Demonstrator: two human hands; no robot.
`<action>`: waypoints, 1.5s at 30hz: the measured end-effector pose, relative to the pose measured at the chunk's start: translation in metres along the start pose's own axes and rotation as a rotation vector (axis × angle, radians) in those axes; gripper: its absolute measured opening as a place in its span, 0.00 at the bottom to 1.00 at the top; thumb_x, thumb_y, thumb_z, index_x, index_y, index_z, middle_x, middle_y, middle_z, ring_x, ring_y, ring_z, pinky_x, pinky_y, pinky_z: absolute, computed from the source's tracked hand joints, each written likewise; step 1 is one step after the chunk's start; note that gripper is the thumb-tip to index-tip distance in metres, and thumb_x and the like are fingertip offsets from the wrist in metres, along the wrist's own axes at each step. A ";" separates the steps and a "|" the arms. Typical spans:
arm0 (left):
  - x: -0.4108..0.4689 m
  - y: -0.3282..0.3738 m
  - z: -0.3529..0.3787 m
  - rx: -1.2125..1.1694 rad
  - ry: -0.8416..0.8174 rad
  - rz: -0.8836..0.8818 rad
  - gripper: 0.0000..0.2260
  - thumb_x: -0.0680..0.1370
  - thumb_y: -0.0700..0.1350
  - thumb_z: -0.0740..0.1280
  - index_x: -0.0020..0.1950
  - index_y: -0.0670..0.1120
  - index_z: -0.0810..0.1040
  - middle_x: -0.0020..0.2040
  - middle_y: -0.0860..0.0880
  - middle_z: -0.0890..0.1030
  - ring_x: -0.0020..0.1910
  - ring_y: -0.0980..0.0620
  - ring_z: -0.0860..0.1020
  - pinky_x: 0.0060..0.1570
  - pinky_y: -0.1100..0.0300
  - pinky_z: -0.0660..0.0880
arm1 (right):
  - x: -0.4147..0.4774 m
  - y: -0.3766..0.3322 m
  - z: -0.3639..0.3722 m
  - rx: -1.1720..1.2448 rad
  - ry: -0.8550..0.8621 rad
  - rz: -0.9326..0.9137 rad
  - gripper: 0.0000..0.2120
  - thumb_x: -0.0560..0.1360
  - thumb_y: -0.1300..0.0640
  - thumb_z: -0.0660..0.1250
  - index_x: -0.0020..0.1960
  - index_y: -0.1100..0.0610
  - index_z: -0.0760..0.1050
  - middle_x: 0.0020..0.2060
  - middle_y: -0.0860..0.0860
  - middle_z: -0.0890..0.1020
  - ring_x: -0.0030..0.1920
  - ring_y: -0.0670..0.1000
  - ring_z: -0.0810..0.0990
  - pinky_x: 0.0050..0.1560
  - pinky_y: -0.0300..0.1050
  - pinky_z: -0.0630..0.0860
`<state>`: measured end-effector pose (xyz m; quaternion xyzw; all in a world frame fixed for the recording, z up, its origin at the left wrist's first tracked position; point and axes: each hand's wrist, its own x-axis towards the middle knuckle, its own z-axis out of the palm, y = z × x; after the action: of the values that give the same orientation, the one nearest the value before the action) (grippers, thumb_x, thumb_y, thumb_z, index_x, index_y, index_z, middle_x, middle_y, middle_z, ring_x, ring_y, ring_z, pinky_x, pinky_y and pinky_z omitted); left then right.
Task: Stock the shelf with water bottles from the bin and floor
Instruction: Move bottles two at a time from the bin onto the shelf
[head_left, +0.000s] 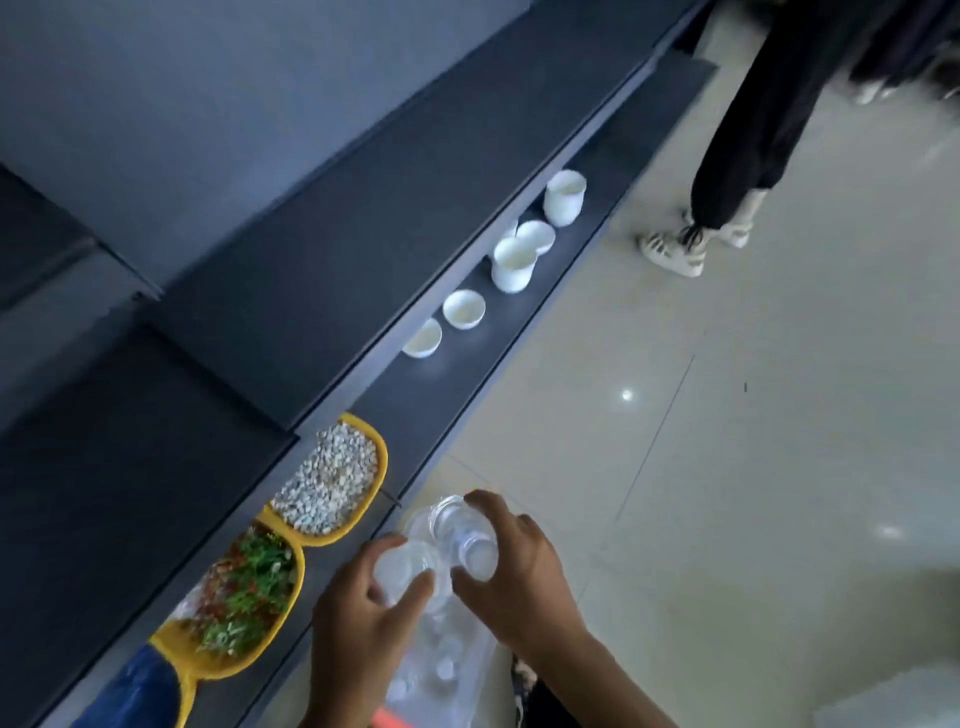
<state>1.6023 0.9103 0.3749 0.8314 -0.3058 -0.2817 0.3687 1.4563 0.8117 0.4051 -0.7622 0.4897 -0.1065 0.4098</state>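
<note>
Stocking had barely begun; no water bottle stood on the shelf (457, 410), which carried only white cups (511, 262) and yellow trays (332, 483); each hand, left (363, 618) and right (519, 571), had fingers clamped on a clear bottle (462, 535) above the floor beside the shelf's front edge; more bottles (441, 670) waited below.

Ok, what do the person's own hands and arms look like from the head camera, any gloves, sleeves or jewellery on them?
Both are bare. The left hand and right hand wear no gloves, and no rings show on the visible fingers. Both forearms are uncovered as far as the frame edge: no sleeve, cuff, watch or bracelet in view. The picture is somewhat blurred, so fine marks cannot be ruled out.
</note>
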 end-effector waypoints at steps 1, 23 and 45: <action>-0.003 0.022 -0.011 -0.034 0.043 0.021 0.15 0.63 0.58 0.79 0.48 0.65 0.83 0.28 0.53 0.74 0.28 0.53 0.73 0.30 0.58 0.70 | -0.004 -0.019 -0.020 0.018 0.040 -0.042 0.29 0.68 0.52 0.71 0.64 0.39 0.64 0.52 0.46 0.83 0.52 0.55 0.79 0.51 0.49 0.77; -0.073 0.283 -0.301 -0.467 0.596 0.389 0.14 0.71 0.63 0.69 0.46 0.54 0.82 0.44 0.48 0.85 0.46 0.48 0.84 0.48 0.43 0.80 | -0.020 -0.396 -0.208 0.201 -0.083 -0.791 0.19 0.69 0.35 0.70 0.46 0.50 0.79 0.40 0.50 0.83 0.44 0.55 0.83 0.44 0.62 0.81; 0.078 0.145 -0.494 -0.018 0.574 0.353 0.23 0.73 0.63 0.65 0.51 0.44 0.81 0.41 0.50 0.86 0.40 0.54 0.84 0.40 0.56 0.79 | 0.092 -0.547 -0.007 0.032 -0.277 -0.626 0.06 0.75 0.53 0.74 0.49 0.50 0.79 0.44 0.49 0.85 0.44 0.50 0.86 0.37 0.54 0.86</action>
<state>1.9525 0.9935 0.7509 0.8077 -0.3260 0.0294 0.4904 1.8588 0.8322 0.7862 -0.8763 0.1699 -0.1303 0.4316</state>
